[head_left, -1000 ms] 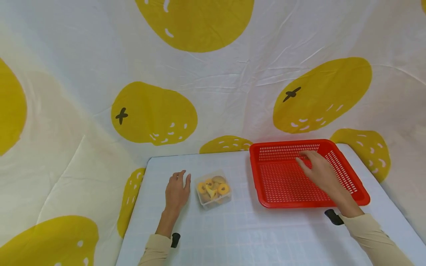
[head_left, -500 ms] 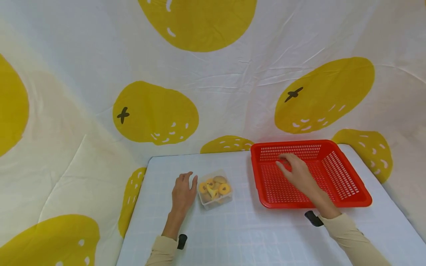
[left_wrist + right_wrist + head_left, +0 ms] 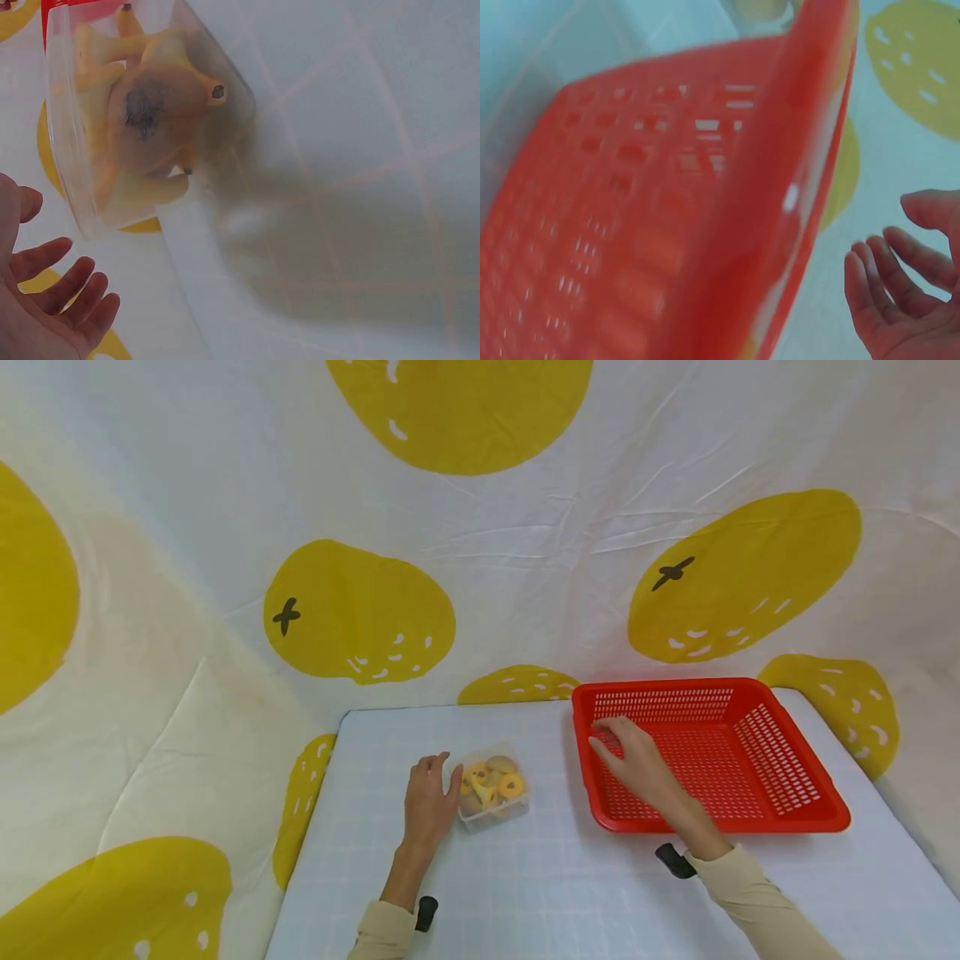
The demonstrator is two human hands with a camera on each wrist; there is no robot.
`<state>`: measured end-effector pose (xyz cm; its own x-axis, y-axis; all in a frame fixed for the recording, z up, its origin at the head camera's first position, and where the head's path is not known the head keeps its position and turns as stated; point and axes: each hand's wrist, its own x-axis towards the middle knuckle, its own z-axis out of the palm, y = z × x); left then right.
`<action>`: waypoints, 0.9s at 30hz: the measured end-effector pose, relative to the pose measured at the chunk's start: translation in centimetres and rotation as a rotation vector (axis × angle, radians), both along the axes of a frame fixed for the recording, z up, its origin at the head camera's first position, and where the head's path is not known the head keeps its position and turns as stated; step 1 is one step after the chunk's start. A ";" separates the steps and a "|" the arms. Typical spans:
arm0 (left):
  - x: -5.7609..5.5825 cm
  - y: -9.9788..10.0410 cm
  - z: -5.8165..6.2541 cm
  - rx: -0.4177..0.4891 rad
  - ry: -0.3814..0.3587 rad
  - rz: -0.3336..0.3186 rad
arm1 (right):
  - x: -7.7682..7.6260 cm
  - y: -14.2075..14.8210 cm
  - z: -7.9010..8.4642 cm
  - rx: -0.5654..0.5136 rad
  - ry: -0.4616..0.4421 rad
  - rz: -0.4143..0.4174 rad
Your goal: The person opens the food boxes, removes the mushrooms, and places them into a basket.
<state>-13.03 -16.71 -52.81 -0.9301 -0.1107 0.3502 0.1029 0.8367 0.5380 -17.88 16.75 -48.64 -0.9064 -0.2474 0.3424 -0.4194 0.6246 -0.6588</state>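
Note:
A clear plastic box [image 3: 501, 815] stands left of the middle of the table, filled with yellow ring-shaped and brown rounded pieces. Close at its left side is my left hand [image 3: 431, 802], fingers loosely bent and nothing in them; the left wrist view shows the box [image 3: 64, 150] just beyond the fingertips. My right hand [image 3: 637, 764] is over the left part of a red perforated basket [image 3: 720, 827], with its thumb and fingers apart and holding nothing. In the right wrist view the basket's rim [image 3: 761, 202] lies beside the right hand [image 3: 907, 292].
A white table [image 3: 555, 893] with a faint grid carries the box and basket. Behind and to its left hangs a pale cloth [image 3: 517, 577] printed with large yellow fruit shapes. A black strap piece [image 3: 675, 861] sits at the right wrist.
My right hand has moved left across the basket toward its left side. My left hand has come rightward, closer to the plastic box. The view has shifted slightly.

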 end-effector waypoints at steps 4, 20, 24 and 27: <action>0.3 0.3 -0.3 0.012 0.021 -0.012 | 0.2 -1.4 -0.1 -0.013 -0.014 0.021; 0.8 1.2 -1.0 0.098 -0.033 0.008 | 1.0 -6.6 -1.7 -0.006 -0.074 0.168; 0.7 1.2 -1.0 0.183 -0.075 0.007 | 1.4 -7.8 -2.1 0.041 -0.159 0.229; 0.5 1.1 -1.2 0.232 -0.081 0.002 | 1.7 -8.5 -2.2 0.083 -0.224 0.263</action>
<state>-12.51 -15.58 -54.02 -0.9539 -0.1808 0.2395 0.0504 0.6902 0.7219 -16.15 8.23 -50.88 -0.8580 -0.5014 0.1113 -0.4241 0.5695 -0.7041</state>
